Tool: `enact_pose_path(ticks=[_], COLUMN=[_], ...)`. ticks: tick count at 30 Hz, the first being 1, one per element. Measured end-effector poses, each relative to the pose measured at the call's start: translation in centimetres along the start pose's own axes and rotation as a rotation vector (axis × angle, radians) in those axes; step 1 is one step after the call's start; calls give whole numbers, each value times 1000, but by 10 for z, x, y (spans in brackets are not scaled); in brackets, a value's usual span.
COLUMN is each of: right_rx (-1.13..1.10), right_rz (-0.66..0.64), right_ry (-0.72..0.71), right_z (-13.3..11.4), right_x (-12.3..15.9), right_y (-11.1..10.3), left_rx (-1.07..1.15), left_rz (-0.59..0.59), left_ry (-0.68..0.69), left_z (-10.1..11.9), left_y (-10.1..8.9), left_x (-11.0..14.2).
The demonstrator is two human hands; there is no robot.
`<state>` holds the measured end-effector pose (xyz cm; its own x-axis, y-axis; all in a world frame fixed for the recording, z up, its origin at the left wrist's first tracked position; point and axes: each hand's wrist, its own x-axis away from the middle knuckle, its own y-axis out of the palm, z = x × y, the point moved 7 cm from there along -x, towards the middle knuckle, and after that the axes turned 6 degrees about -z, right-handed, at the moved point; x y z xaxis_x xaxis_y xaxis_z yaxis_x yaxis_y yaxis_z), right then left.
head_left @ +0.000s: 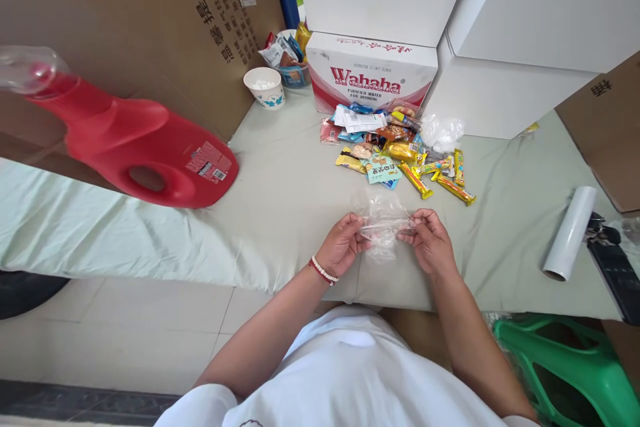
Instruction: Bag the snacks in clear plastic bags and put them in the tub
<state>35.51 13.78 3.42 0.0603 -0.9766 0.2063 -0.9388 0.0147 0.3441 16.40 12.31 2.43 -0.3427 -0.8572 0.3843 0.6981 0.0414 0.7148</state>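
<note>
Between my two hands a clear plastic bag (383,230) is stretched above the table near its front edge. My left hand (343,243), with a beaded bracelet at the wrist, pinches the bag's left side. The right side is pinched between the thumb and fingers of my right hand (431,243). Just beyond the bag lies a pile of wrapped snacks (400,150), with several yellow stick packets (453,188) at its right. A light green packet (382,170) rests at the pile's near side. Crumpled clear plastic (443,132) sits against the pile's right back.
A Wahaha water box (373,73) stands behind the snacks, by large white boxes (505,80). Left are a paper cup (265,88), a snack tub (295,73) and a big red bottle (150,147). Right are a white roll (570,233), a black phone-like object (616,280) and a green stool (575,367).
</note>
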Motion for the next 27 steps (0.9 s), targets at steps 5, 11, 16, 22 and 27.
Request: enact_pose_path(ticks=[5,11,16,22,27], right_rx=[-37,-15,94,92,219], right_rz=[120,12,-88,-89,-1], right_ry=[41,228,238,71,61], right_z=[5,13,10,-7,-4], right_x=[12,27,31,29,26], right_y=[0,16,24,37,39], left_rx=[-122,-163,-96,-173,-231], left_rz=[117,-4,-105,-38,54], left_ry=[96,185,184,116,130], left_z=[4,7,13,11,11], left_y=[-10,3,11,9,3], left_x=[3,14,19,18,14])
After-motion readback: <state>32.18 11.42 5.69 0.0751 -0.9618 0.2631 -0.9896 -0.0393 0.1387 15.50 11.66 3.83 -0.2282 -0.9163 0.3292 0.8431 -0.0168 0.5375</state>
